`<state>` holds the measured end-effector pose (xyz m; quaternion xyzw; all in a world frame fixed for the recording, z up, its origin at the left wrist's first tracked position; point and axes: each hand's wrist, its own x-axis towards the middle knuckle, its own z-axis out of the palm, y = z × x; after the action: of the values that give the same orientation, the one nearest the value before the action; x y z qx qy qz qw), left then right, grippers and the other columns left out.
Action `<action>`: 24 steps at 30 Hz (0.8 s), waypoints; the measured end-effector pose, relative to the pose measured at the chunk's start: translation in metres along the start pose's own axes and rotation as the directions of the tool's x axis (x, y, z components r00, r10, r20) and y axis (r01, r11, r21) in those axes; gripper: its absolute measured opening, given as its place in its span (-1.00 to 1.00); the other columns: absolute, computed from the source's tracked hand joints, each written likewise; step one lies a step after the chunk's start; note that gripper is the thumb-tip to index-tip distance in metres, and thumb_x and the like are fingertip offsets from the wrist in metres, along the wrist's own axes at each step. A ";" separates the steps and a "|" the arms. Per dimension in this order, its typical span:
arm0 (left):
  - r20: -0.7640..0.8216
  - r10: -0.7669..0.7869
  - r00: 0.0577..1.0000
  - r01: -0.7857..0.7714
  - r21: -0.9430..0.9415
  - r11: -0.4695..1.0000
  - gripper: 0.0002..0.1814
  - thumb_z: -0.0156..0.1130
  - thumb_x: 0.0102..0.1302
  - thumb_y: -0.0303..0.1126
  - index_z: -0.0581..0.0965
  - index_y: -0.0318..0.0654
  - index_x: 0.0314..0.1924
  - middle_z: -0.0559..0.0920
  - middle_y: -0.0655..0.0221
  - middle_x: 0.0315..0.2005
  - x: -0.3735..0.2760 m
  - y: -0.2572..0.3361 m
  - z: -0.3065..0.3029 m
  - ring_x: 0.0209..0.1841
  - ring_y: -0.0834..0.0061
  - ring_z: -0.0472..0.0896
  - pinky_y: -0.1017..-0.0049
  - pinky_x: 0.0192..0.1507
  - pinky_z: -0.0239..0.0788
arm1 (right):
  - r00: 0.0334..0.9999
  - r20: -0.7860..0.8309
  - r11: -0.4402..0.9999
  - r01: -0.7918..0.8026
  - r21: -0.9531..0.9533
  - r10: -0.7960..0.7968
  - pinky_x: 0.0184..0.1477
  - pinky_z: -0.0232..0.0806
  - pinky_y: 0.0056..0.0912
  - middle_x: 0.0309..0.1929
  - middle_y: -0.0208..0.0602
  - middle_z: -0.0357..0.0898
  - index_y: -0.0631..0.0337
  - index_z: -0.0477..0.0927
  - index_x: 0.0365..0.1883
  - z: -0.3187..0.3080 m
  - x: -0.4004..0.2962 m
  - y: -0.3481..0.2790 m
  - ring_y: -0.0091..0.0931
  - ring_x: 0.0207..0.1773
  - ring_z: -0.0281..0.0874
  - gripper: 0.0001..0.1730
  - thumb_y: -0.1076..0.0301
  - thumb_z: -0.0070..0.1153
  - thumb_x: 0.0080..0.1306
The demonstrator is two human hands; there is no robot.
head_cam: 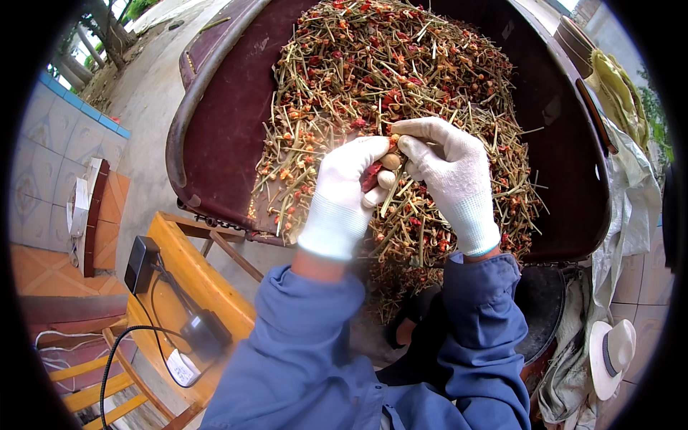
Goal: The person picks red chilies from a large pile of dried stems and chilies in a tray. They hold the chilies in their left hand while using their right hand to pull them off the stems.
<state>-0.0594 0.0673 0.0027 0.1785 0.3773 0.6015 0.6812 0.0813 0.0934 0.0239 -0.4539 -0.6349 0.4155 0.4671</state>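
Note:
My left hand point(344, 185), in a white knit glove, is curled around a wrinkled dark red dried pod piece point(371, 176), which looks like chili. Its fingertips show soiling. Close beside it, my right hand point(451, 166), gloved alike, pinches a small orange stem cap point(395, 138) between thumb and forefinger, at the left thumb's tip. A pale stalk slants just below the fingers; whether it is held is unclear. Beneath both hands spreads a heap of dried stalks, orange caps and red pod bits point(392, 64).
The heap lies in a dark maroon metal cargo bed point(226, 118) with a raised rim. At lower left, a wooden bench point(209, 274) carries a black adapter point(205, 333) and cables. White sacking point(626, 199) drapes the right side, above a pale hat point(613, 357).

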 end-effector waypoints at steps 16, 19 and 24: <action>0.037 0.170 0.985 -0.172 0.346 0.922 -0.77 0.23 0.44 -0.36 0.60 -0.41 -0.09 0.63 0.41 -0.50 -0.002 -0.001 0.001 -0.65 0.81 0.40 0.77 -0.65 0.11 | 0.937 -0.061 0.869 0.292 -0.399 -0.343 -0.26 0.52 -0.42 -0.34 -0.22 0.71 0.16 0.71 -0.23 0.005 0.001 0.002 -0.35 -0.32 0.73 -0.90 0.46 0.25 0.28; 0.032 0.165 0.986 -0.165 0.357 0.919 -0.79 0.22 0.43 -0.37 0.60 -0.41 -0.11 0.64 0.41 -0.49 -0.004 0.000 0.000 -0.64 0.82 0.41 0.77 -0.66 0.11 | 0.953 -0.028 0.881 0.268 -0.390 -0.302 -0.26 0.51 -0.43 -0.35 -0.22 0.71 0.18 0.70 -0.23 0.003 0.001 0.000 -0.38 -0.33 0.73 -0.90 0.45 0.25 0.29; 0.031 0.171 0.985 -0.171 0.329 0.929 -0.80 0.21 0.42 -0.40 0.59 -0.42 -0.12 0.64 0.40 -0.48 -0.006 0.001 0.004 -0.62 0.81 0.45 0.79 -0.66 0.14 | 0.990 -0.008 0.959 0.132 -0.250 -0.139 -0.26 0.50 -0.47 -0.36 -0.21 0.73 0.25 0.70 -0.22 0.001 0.002 0.000 -0.47 -0.33 0.73 -0.90 0.46 0.22 0.32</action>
<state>-0.0576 0.0629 0.0077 0.3228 0.4551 0.5866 0.5869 0.0803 0.0947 0.0244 -0.4695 -0.7055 0.2940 0.4420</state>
